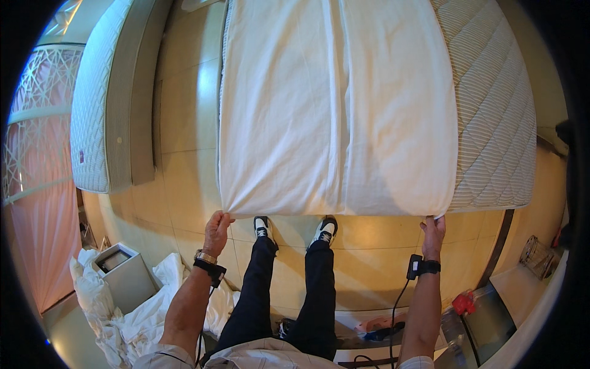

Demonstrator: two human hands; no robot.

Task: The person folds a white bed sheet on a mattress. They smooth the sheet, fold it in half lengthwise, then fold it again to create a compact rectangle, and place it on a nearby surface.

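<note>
A white bed sheet (pixel 281 124), folded into layers with a long crease down its middle, lies over most of a quilted striped mattress (pixel 495 138). The mattress shows bare along the right side. My left hand (pixel 217 232) pinches the sheet's near left corner between thumb and fingers, and small creases fan out from there. At the near right corner, my right hand (pixel 433 235) grips the sheet's edge with the fingertips. Between both hands the near edge runs almost straight. Each wrist wears a strapped black device with a cable.
Another mattress on its base (pixel 120 110) stands at left, across a strip of tiled floor (pixel 189 120). Rumpled white linen (pixel 143 323) lies around a white box-like cabinet (pixel 124 272) at lower left. A wire basket (pixel 537 258) and a red item (pixel 463 303) sit at lower right.
</note>
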